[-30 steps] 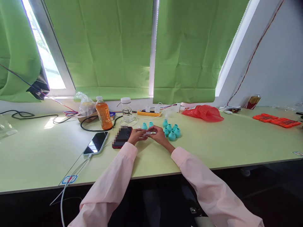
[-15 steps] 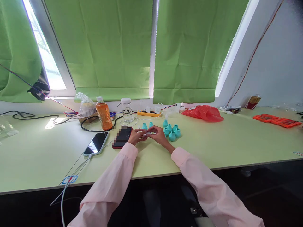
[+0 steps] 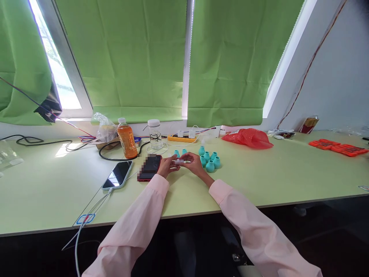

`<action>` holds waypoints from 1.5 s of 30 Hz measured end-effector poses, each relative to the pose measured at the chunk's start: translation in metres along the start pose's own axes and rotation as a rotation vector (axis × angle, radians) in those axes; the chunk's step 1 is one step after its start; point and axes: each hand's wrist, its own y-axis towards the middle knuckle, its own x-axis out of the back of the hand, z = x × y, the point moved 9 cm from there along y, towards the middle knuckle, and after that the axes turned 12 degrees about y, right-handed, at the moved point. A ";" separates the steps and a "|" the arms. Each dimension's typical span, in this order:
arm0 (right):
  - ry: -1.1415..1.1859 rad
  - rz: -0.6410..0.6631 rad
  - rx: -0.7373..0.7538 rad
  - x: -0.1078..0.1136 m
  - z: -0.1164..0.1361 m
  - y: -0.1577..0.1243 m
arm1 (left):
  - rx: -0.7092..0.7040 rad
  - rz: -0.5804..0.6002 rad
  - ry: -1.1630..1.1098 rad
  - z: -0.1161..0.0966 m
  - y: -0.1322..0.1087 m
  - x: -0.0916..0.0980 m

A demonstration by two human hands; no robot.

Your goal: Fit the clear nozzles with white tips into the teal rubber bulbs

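Observation:
Between my two hands is a small clear-and-white piece, too small to name. My left hand pinches its left end, beside the red-edged phone. The fingers of my right hand are closed on its right end. Close to the right hand stands a cluster of several small turquoise vase-shaped pieces. Two more turquoise pieces show just behind my fingers, partly hidden.
A pale phone with a white cable lies to the left. Behind it are an orange drink bottle, a clear jar and an orange power strip. A red plastic bag and orange tool cases lie to the right.
The small clear piece appears turned a little between my fingers, with more of it showing. Both hands stay in nearly the same place.

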 end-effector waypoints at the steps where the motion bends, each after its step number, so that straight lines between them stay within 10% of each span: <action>1: -0.022 0.005 0.006 0.000 0.001 0.000 | 0.007 0.009 -0.003 0.000 -0.001 -0.001; 12: -0.531 -0.053 0.132 0.016 0.038 -0.007 | -0.014 -0.049 -0.049 0.001 0.004 0.007; 20: -0.931 -0.108 -0.063 0.050 0.022 -0.009 | 0.049 -0.008 -0.031 0.005 0.003 0.000; 45: -0.536 0.273 -0.094 -0.002 -0.001 -0.015 | 0.014 0.195 -0.067 -0.004 -0.006 -0.019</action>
